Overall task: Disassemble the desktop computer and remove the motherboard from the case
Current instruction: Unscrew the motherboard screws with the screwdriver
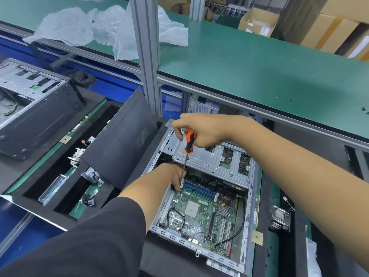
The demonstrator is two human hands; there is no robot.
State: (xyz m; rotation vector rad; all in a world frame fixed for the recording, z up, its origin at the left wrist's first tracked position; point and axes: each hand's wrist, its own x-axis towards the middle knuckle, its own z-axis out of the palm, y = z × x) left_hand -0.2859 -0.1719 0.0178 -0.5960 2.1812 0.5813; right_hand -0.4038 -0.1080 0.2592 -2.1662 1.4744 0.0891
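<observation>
An open desktop case (249,198) lies on its side in front of me, with the green motherboard (201,212) still inside. My right hand (201,129) grips the orange-and-black handle of a screwdriver (189,141). Its shaft points down to the board's upper left corner, beside the blue memory slots (199,189). My left hand (171,176) reaches into the case there, its fingers pinching the lower shaft near the tip. The tip itself is hidden behind those fingers. A silver drive cage (211,158) spans the far end of the case.
The black side panel (123,140) leans against the case's left side. A black foam tray (65,176) at left holds screws, brackets and cables. Another opened case (34,104) sits far left. A heatsink (280,216) lies at right. A green shelf (259,62) with an aluminium post (147,56) stands behind.
</observation>
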